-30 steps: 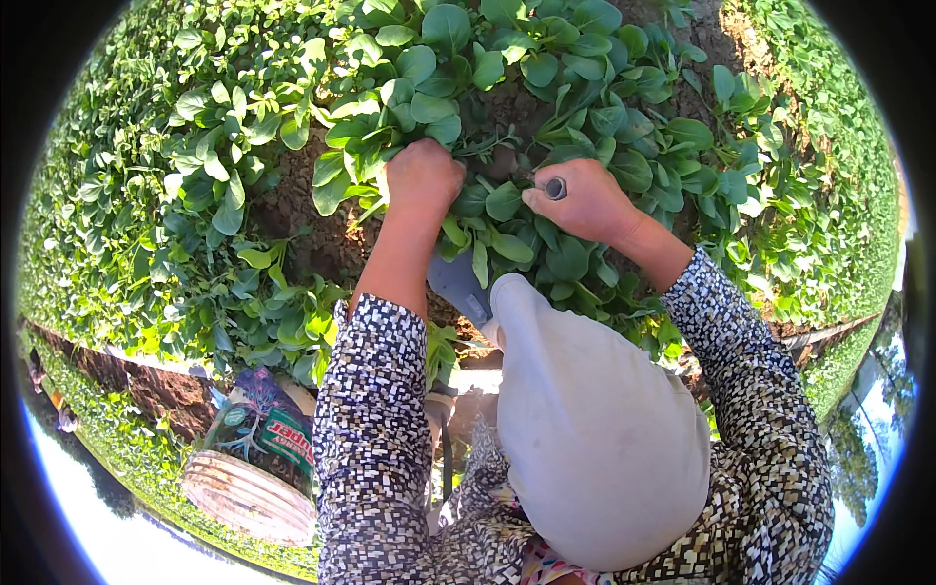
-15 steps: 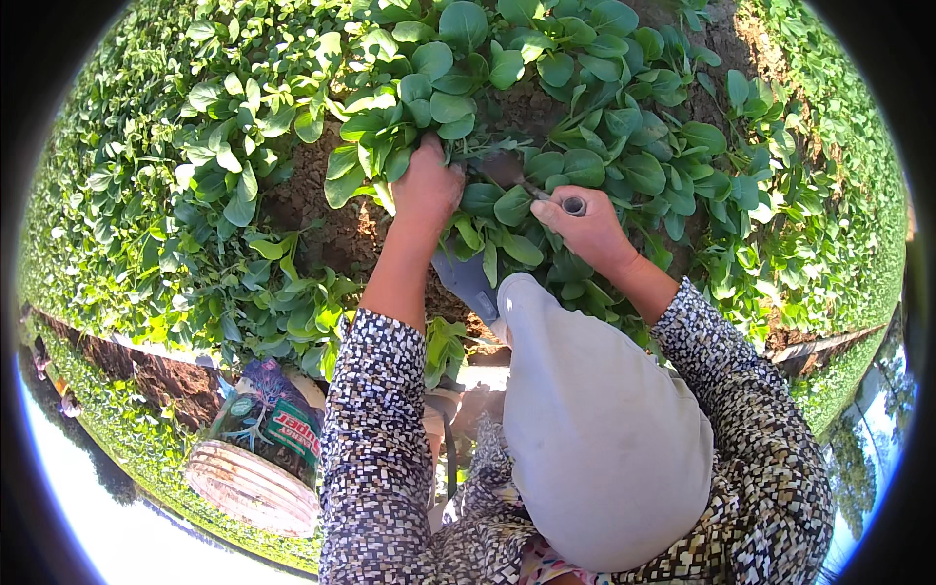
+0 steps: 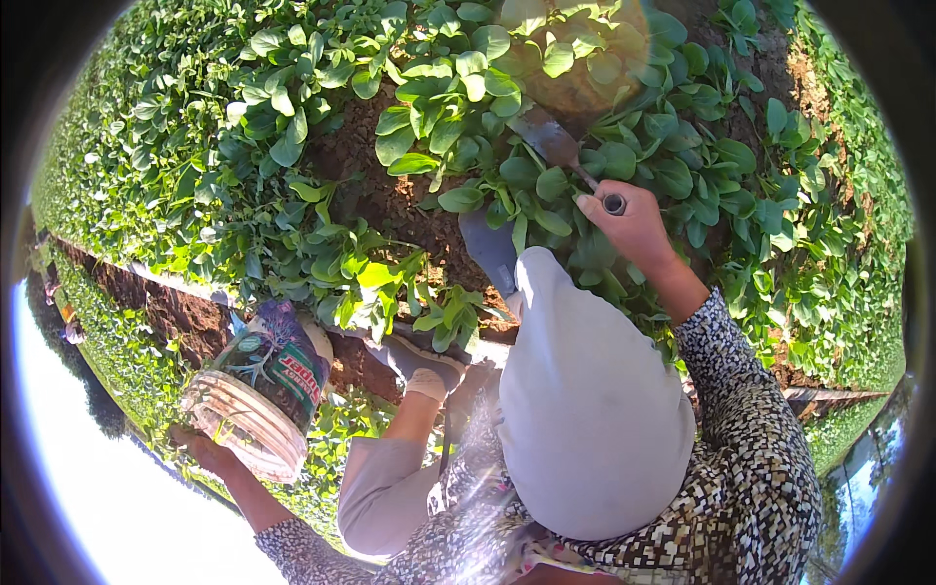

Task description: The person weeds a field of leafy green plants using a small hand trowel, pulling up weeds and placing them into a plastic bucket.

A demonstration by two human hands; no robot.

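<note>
My right hand [image 3: 634,219] is closed round the tubular handle of a hand trowel. The trowel's metal blade [image 3: 549,138] points up and left over the leafy green plants [image 3: 526,180]. At the lower left, my left hand [image 3: 207,450] is beside the pale ribbed rim of a plastic bucket [image 3: 244,419]. This bucket leans, has a green and red label, and shows some greenery at its mouth. The left fingers are dark and partly hidden by the rim, so I cannot tell whether they hold anything.
A pale cloth hat [image 3: 595,400] covers the lower middle. My shoe [image 3: 419,363] and bent leg [image 3: 390,492] show near the bucket. A grey-blue flat shape [image 3: 487,249] lies against brown soil [image 3: 390,210]. Dense low plants [image 3: 195,146] spread to the left and right.
My left hand has left the plants and swung down and left to the bucket. My right hand, still holding the trowel, has shifted slightly right, and more of the blade shows.
</note>
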